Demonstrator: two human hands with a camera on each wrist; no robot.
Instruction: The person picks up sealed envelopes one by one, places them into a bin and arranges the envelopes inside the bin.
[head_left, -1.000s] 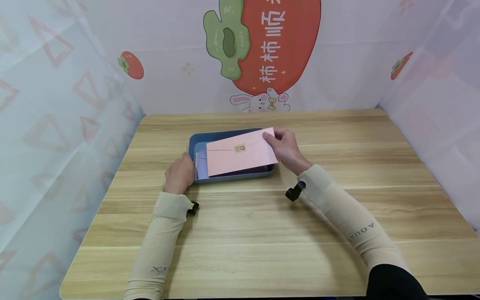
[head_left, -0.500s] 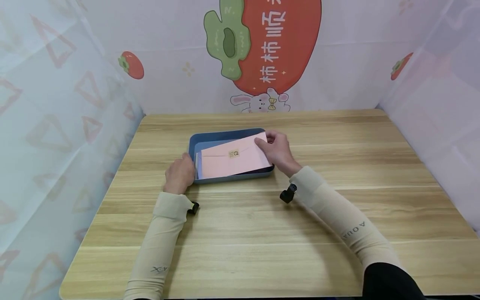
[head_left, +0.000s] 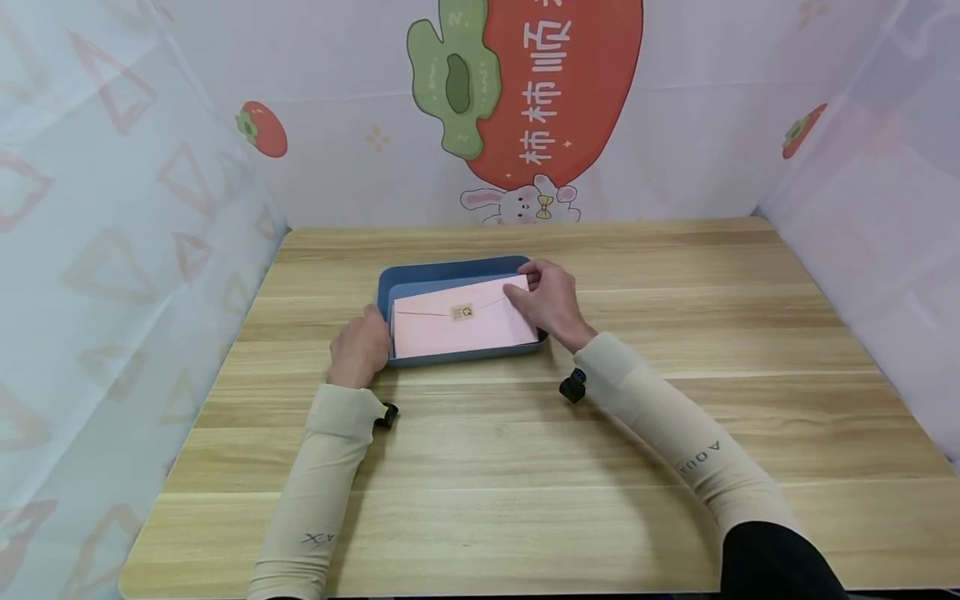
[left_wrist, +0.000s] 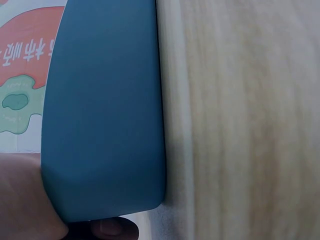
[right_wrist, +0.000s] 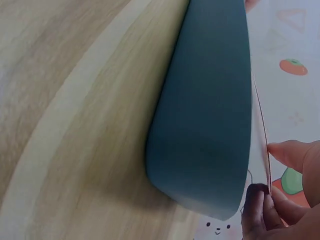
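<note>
A blue rectangular tray [head_left: 442, 271] lies on the table. My left hand [head_left: 360, 346] grips its left end; the left wrist view has the thumb side [left_wrist: 25, 200] at one face of the tray corner and fingertips [left_wrist: 111, 227] round the end. With my right hand [head_left: 553, 307] I pinch the right end of a pink envelope [head_left: 457, 333] that bears a small tan sticker [head_left: 462, 312]. The envelope is inside the tray, its right end slightly raised. In the right wrist view its thin edge [right_wrist: 261, 112] shows above the tray wall [right_wrist: 205, 110]. What lies under it is mostly hidden.
The wooden table [head_left: 480, 483] stretches round the tray on all sides. Behind it hangs a white printed curtain [head_left: 675, 150] with a red fruit picture, and similar cloth closes both sides. Small black wrist cameras [head_left: 573, 387] sit on both cuffs.
My right hand has moved left and slightly down with the pink envelope, which now covers the lilac envelope seen below it earlier. The left hand and tray have stayed put.
</note>
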